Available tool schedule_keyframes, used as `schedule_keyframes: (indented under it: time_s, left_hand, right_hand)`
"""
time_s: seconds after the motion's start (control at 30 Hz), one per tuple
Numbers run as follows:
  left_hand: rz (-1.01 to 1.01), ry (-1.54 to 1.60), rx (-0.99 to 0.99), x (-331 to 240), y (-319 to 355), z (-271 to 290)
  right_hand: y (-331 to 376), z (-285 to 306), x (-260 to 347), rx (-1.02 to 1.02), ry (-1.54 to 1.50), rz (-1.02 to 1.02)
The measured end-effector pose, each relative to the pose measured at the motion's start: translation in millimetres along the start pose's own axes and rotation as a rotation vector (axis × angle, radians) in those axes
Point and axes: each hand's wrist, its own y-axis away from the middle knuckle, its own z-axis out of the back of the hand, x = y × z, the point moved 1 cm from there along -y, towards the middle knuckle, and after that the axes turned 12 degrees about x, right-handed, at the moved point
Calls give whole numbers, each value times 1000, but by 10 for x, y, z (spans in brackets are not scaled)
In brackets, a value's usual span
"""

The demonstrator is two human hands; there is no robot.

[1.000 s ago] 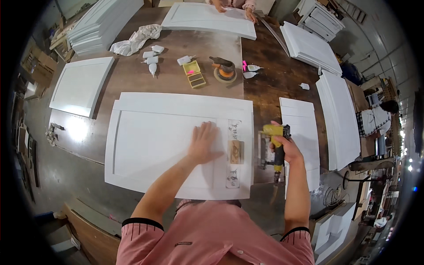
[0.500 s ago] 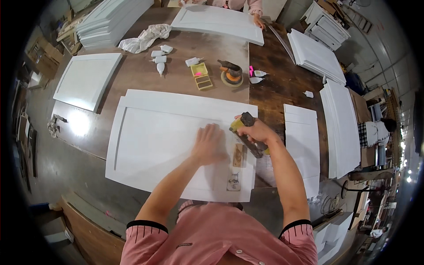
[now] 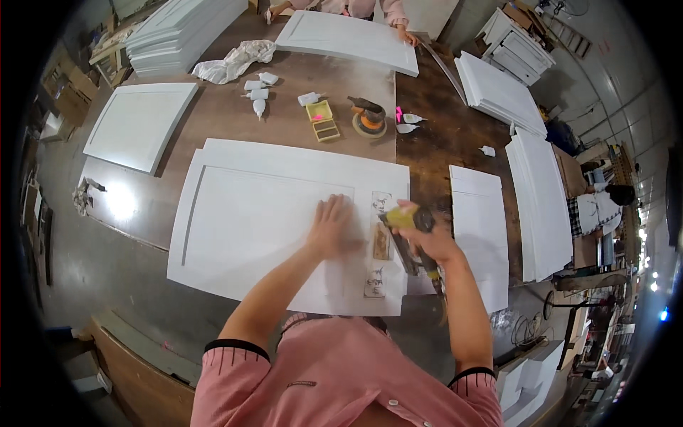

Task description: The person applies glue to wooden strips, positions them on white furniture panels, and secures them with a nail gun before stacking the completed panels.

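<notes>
A large white framed panel lies before me on the table. My left hand rests flat on it right of the middle, fingers spread and slightly blurred. My right hand grips a yellow-green and black nail gun, tilted over the panel's right strip. Beside the gun, a small brown wooden block sits on that strip. Two small rectangles with dark line markings lie along it too: an upper marked piece and a lower marked piece. Whether the gun's nose touches the panel I cannot tell.
Beyond the panel are an orange sander, a yellow box, several white bottles and a crumpled cloth. White panels are stacked at right. Across the table a co-worker's hand holds another panel.
My right hand has brought the nail gun lower and turned it, uncovering the upper marked piece. My left hand stays on the panel. The co-worker's hand at far left has shifted outward.
</notes>
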Motion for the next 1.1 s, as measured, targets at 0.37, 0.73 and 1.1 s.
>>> schedule_keyframes:
  time_s: [0.37,0.73,1.1]
  left_hand:
    - [-91,69,368,-316,994,-107]
    - [-137,140,227,-213,1021,-196]
    - [-67,13,227,-331,1037,-175]
  right_hand:
    - [898,-670,-765,71,-62,-285]
    - [717,-989,-713,122,150,-240]
    - [915,-485,-713,-265,-47,-269]
